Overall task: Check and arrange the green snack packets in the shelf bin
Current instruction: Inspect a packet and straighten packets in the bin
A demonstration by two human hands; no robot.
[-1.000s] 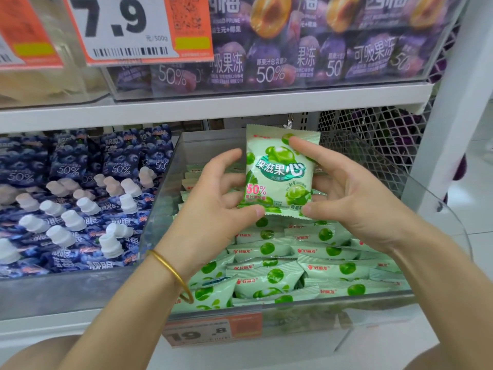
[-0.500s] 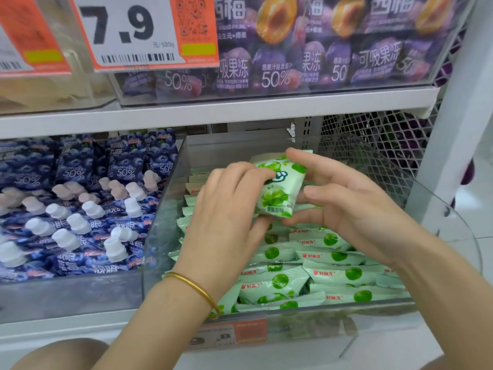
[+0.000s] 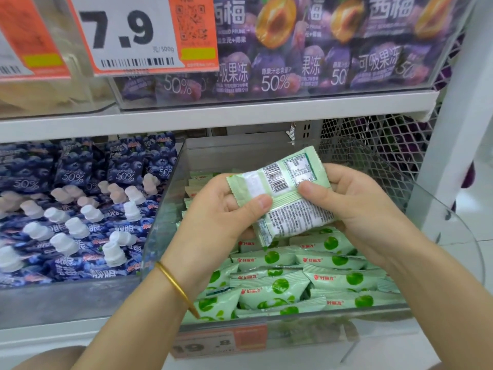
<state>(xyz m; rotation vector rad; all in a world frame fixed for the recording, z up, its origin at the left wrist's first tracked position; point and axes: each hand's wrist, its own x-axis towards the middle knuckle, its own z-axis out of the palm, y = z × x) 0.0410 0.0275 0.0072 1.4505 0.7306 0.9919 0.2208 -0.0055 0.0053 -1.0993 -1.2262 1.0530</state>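
A pale green snack packet (image 3: 284, 194) is held above the clear shelf bin (image 3: 440, 209), its back face with barcode and small print turned toward me. My left hand (image 3: 221, 209) pinches its left side, thumb on top. My right hand (image 3: 354, 201) grips its right side, thumb pressed near the barcode. Below, several more green packets (image 3: 301, 279) with green fruit prints lie stacked in rows inside the bin, partly hidden by my hands.
A neighbouring bin on the left holds blue pouches with white caps (image 3: 69, 209). The shelf above (image 3: 213, 118) carries purple prune jelly packs (image 3: 293, 49) and a 7.9 price tag (image 3: 133, 36). White wire mesh (image 3: 373, 140) backs the bin; an orange price label (image 3: 221, 343) hangs on its front.
The packet was flipped from its printed front to its back, first tilted low toward the bin, then raised again between both hands.
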